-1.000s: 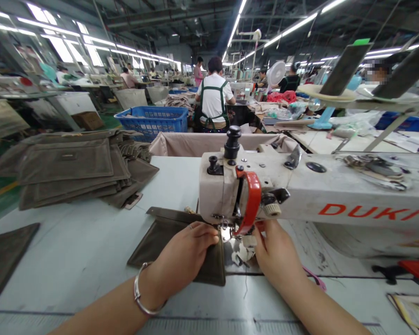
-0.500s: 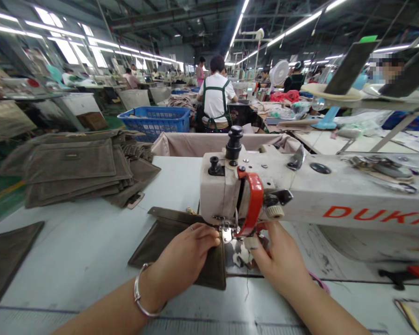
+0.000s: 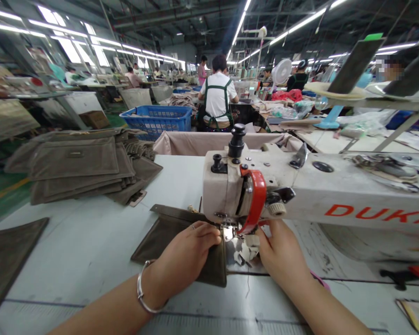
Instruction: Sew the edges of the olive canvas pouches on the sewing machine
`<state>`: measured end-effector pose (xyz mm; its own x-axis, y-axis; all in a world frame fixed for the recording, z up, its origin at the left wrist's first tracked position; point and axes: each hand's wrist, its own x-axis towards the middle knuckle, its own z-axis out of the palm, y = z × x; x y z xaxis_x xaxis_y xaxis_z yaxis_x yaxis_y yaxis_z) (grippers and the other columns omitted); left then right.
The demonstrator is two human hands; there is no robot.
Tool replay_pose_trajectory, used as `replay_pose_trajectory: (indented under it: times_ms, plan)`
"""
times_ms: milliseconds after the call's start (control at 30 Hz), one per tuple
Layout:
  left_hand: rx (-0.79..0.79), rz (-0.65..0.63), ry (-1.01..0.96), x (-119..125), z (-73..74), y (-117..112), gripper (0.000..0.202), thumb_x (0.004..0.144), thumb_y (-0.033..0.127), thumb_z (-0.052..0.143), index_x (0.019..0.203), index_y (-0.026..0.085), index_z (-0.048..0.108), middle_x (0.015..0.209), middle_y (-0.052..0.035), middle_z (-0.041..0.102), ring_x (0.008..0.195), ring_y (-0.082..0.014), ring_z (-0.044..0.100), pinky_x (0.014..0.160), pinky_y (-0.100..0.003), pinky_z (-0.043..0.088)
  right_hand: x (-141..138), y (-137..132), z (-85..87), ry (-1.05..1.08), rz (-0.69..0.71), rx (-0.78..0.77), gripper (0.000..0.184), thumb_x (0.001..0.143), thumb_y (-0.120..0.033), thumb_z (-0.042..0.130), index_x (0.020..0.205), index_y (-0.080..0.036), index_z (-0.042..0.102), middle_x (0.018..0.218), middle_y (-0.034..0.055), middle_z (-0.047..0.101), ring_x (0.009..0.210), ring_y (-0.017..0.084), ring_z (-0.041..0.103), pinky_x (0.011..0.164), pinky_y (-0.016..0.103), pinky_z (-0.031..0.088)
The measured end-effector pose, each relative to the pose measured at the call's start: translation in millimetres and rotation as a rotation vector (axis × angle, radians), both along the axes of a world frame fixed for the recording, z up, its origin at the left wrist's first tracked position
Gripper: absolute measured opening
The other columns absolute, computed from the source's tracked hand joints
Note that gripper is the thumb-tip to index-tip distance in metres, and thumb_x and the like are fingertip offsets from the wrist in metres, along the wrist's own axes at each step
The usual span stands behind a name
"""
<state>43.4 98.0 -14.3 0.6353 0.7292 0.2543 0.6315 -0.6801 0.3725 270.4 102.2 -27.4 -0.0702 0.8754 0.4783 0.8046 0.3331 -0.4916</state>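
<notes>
My left hand (image 3: pixel 190 251) lies on a dark brown fabric pouch piece (image 3: pixel 158 239), its fingers pressed together on the edge beside the presser foot (image 3: pixel 227 232). The piece lies flat under the head of the sewing machine (image 3: pixel 218 193), with a folded flap along its far side. A small brass-coloured fitting (image 3: pixel 192 209) shows behind that flap. To the right of the needle area, my right hand (image 3: pixel 282 253) is closed. Its fingertips are hidden behind the orange guard (image 3: pixel 256 200), so what they hold cannot be made out.
Stacked brown pieces (image 3: pixel 80 160) lie at the left of the table, and another brown piece (image 3: pixel 10 260) lies nearer. Behind the machine is a pale cloth-lined bin (image 3: pixel 188 144). A blue crate (image 3: pixel 157 118) and a seated co-worker (image 3: pixel 218 95) are beyond. Thread cones (image 3: pixel 356 65) stand right.
My right thumb has drawn back to the right, off the pale part by the needle plate. My left hand and the fabric piece are nearly unchanged; the view has shifted slightly.
</notes>
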Motion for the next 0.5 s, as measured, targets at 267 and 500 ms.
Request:
replay_pose_trajectory:
  times_ms: [267,500]
  plan:
    - [-0.014,-0.035,0.082,-6.2,12.1,-4.0,0.032,0.088,0.024,0.063,0.119,0.017,0.061,0.128,-0.0080,0.061,0.123,-0.0229,0.051,0.107,-0.042,0.044,24.0,-19.8,32.1,-0.210,0.561,-0.341,0.034,0.078,0.002,0.053,0.097,-0.026,0.057,0.103,0.0007,0.059,0.101,0.022,0.053,0.088,0.039,0.042]
    - [0.083,-0.130,0.141,-8.1,11.2,-30.3,0.034,0.088,0.031,0.063,0.118,0.016,0.061,0.125,-0.0082,0.064,0.117,-0.0226,0.058,0.102,-0.038,0.049,4.2,-6.7,-5.2,-0.169,0.273,-0.164,0.008,0.086,-0.021,0.063,0.086,-0.017,0.056,0.088,0.0073,0.059,0.087,0.026,0.053,0.075,0.041,0.045]
